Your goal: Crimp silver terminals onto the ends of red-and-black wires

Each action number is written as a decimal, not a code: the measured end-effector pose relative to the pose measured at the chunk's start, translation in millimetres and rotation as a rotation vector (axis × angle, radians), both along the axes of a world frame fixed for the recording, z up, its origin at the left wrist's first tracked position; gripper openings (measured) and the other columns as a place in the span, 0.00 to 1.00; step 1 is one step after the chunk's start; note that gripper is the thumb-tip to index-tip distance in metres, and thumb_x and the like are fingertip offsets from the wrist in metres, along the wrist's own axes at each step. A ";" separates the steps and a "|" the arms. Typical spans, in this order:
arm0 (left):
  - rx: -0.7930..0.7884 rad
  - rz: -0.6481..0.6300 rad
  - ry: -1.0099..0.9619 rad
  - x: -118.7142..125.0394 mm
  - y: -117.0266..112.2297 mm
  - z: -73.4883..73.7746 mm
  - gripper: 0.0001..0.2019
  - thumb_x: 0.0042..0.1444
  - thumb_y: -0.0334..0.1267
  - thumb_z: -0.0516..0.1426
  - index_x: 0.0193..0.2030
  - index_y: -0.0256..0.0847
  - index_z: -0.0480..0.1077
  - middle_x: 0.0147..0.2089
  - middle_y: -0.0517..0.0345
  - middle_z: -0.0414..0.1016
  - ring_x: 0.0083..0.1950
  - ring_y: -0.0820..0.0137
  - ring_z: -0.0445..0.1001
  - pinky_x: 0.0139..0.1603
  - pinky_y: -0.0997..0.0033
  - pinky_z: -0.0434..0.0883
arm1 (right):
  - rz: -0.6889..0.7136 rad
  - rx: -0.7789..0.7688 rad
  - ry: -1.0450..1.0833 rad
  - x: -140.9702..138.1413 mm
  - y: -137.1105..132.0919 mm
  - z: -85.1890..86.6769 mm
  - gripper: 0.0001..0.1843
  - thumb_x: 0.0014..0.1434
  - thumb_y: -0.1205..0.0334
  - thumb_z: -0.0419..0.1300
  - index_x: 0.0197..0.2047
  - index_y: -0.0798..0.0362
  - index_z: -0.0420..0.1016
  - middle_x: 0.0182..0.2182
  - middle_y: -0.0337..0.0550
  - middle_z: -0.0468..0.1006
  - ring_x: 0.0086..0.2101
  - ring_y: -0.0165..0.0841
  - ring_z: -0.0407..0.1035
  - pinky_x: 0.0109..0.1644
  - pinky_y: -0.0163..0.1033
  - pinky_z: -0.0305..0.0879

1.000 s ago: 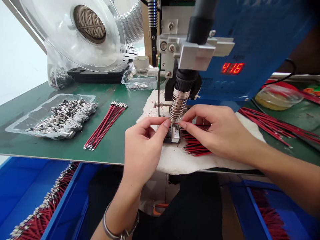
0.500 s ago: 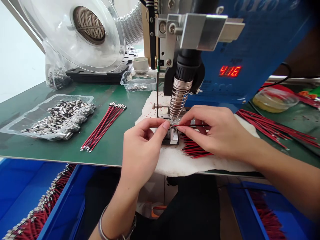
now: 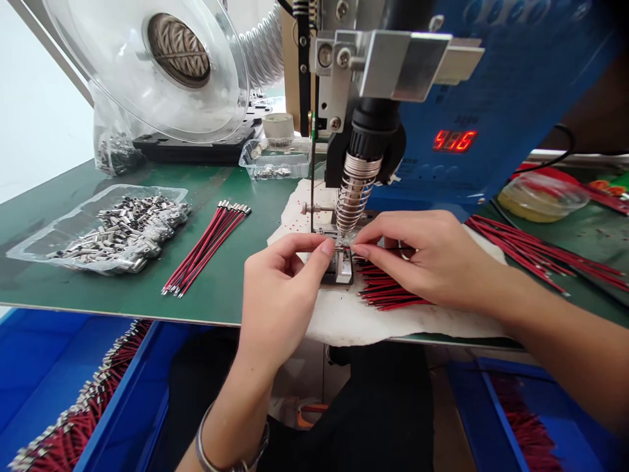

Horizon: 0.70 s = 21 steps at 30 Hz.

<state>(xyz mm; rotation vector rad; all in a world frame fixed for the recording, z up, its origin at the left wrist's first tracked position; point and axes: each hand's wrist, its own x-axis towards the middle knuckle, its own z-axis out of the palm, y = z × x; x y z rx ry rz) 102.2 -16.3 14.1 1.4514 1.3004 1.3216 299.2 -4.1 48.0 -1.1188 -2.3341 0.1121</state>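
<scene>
My left hand [image 3: 282, 295] is pinched, thumb and forefinger meeting at a small metal fixture [image 3: 343, 267] under the coiled nozzle of the soldering head [image 3: 354, 190]; what it pinches is too small to name. My right hand [image 3: 425, 259] is pinched too, holding a red and black wire [image 3: 381, 246] by its tip at the same fixture. Both sets of fingertips nearly touch below the nozzle. A pile of red and black wires [image 3: 388, 292] lies on the white cloth [image 3: 344, 314] under my right hand.
A clear bag of metal terminals [image 3: 113, 229] and a bundle of finished wires [image 3: 206, 246] lie left on the green bench [image 3: 230, 196]. More wires [image 3: 540, 252] lie right. A clear reel [image 3: 157, 59] stands behind. Blue bins [image 3: 59, 387] sit below. The display [image 3: 455, 140] glows red.
The soldering head has risen from the fixture. My right hand's pinch has closed in on the fixture. The display's digits have changed.
</scene>
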 end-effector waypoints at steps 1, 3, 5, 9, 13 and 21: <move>0.003 -0.001 0.006 0.0 0.1 -0.2 0.11 0.55 0.46 0.65 0.35 0.40 0.81 0.35 0.54 0.80 0.32 0.69 0.73 0.26 0.75 0.64 | 0.010 0.000 0.000 0.1 0.3 -0.4 0.07 0.66 0.61 0.58 0.40 0.49 0.77 0.33 0.39 0.82 0.27 0.31 0.71 0.33 0.39 0.63; 0.005 -0.002 0.018 0.0 0.4 -0.7 0.11 0.55 0.46 0.65 0.35 0.41 0.81 0.36 0.54 0.80 0.33 0.69 0.74 0.26 0.75 0.63 | 0.033 0.002 0.002 0.5 0.8 -1.1 0.07 0.66 0.63 0.58 0.42 0.50 0.78 0.34 0.39 0.82 0.28 0.30 0.72 0.33 0.38 0.63; 0.004 0.000 0.027 0.2 0.7 -0.9 0.11 0.56 0.47 0.65 0.35 0.41 0.81 0.36 0.54 0.80 0.34 0.69 0.74 0.26 0.75 0.63 | 0.056 0.008 0.003 1.1 1.2 -1.3 0.07 0.65 0.64 0.58 0.42 0.52 0.78 0.35 0.40 0.82 0.29 0.30 0.73 0.34 0.38 0.64; 0.007 -0.008 0.041 0.5 0.7 -0.3 0.11 0.57 0.47 0.64 0.35 0.42 0.81 0.37 0.54 0.81 0.34 0.69 0.74 0.26 0.75 0.63 | 0.065 0.002 -0.014 2.7 1.5 -0.2 0.07 0.65 0.64 0.57 0.41 0.51 0.77 0.35 0.41 0.82 0.31 0.33 0.74 0.34 0.38 0.64; 0.014 -0.007 0.048 0.5 0.0 0.5 0.11 0.56 0.47 0.65 0.35 0.41 0.81 0.36 0.54 0.80 0.33 0.69 0.73 0.25 0.75 0.62 | 0.066 0.003 -0.016 3.1 1.7 0.0 0.08 0.66 0.64 0.56 0.41 0.50 0.77 0.35 0.42 0.82 0.33 0.34 0.74 0.35 0.39 0.64; 0.053 0.007 -0.002 2.6 0.7 0.5 0.11 0.59 0.48 0.62 0.36 0.41 0.77 0.33 0.59 0.75 0.32 0.73 0.69 0.26 0.77 0.62 | 0.096 0.042 -0.018 3.7 2.8 -0.6 0.07 0.65 0.67 0.56 0.41 0.54 0.77 0.36 0.42 0.82 0.35 0.32 0.75 0.37 0.37 0.65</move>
